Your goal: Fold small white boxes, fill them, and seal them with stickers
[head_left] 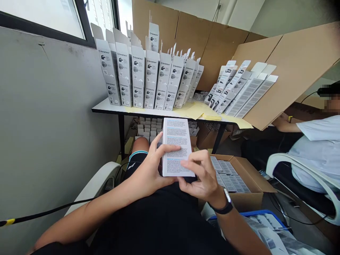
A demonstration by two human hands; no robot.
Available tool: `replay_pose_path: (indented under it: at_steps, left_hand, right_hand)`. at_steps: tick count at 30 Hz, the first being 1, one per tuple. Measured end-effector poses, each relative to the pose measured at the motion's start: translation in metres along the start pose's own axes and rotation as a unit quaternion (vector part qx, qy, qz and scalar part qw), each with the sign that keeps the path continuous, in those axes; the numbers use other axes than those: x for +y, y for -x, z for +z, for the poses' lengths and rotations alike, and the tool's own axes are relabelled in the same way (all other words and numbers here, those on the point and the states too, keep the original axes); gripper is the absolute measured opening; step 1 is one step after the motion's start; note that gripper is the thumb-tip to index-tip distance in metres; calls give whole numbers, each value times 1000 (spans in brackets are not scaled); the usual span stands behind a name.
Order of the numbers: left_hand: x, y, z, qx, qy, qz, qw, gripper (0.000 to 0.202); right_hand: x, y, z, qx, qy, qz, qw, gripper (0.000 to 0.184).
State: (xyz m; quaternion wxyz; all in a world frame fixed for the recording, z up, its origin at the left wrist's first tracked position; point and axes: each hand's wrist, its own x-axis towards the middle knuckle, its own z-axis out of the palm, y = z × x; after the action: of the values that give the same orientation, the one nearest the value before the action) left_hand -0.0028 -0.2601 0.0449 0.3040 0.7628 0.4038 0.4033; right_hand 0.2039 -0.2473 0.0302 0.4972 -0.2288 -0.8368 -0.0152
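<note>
A small white carton (176, 141) with dense printed text and blue headings faces me above my lap. My left hand (156, 161) is wrapped around its left side, with the index finger lying across the printed face and the thumb under the bottom edge. At the lower right corner, my right hand (200, 175) has curled fingers against the face and its thumb at the bottom edge. A dark band sits on the right wrist. The back of the carton is hidden.
A white table (106, 106) ahead bears rows of upright grey cartons (138, 76), more leaning cartons (239, 88) and yellow sheets (209, 113). Right of my lap stands an open cardboard box (247, 173) of packed cartons, near a blue-rimmed bin (261, 213). A person (316, 148) sits at right.
</note>
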Motion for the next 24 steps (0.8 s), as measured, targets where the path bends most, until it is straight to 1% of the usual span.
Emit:
replay_pose_path:
  at_steps: [2,3,5,8,10,12,13,15,17,19,21,23,24]
  left_hand:
    - [-3,0,1,-1,-22,-4,1000,72]
    - [-5,-1,2,-2,-35,-3,999,72]
    - [-10,-2,5,-7,-55,5,998,73]
    - [-23,-7,11,-5,-71,20,997,69]
    - [-37,-9,14,11,-83,27,996,65]
    - [-54,-12,17,27,-103,26,994,63]
    - [-63,-13,20,30,-115,21,993,63]
    - [-83,-16,28,33,-150,0,988,60]
    - [-102,-23,42,24,-196,-32,980,59]
    - [-117,-34,65,1,-229,-62,971,63]
    - [-130,-49,94,-27,-222,-68,972,78]
    - [-142,-64,125,-52,-169,-43,983,99]
    - [-149,-70,140,-67,-130,-30,989,108]
  right_hand:
    - [3,1,3,-27,-30,38,998,71]
    - [4,2,4,-39,-42,56,997,74]
    - [8,5,6,-49,-45,74,995,75]
    - [18,10,10,-55,-42,62,996,72]
    - [29,17,12,-74,-88,82,990,81]
    - [42,24,17,-104,-161,137,972,93]
    - [49,28,21,-121,-198,176,957,98]
    - [61,36,31,-153,-255,270,916,103]
    - [74,42,45,-173,-282,365,870,108]
    - [89,50,57,-175,-288,433,836,121]
    - [108,66,65,-159,-279,484,814,129]
    - [132,91,64,-131,-263,519,803,127]
    - [145,106,60,-114,-253,527,803,123]
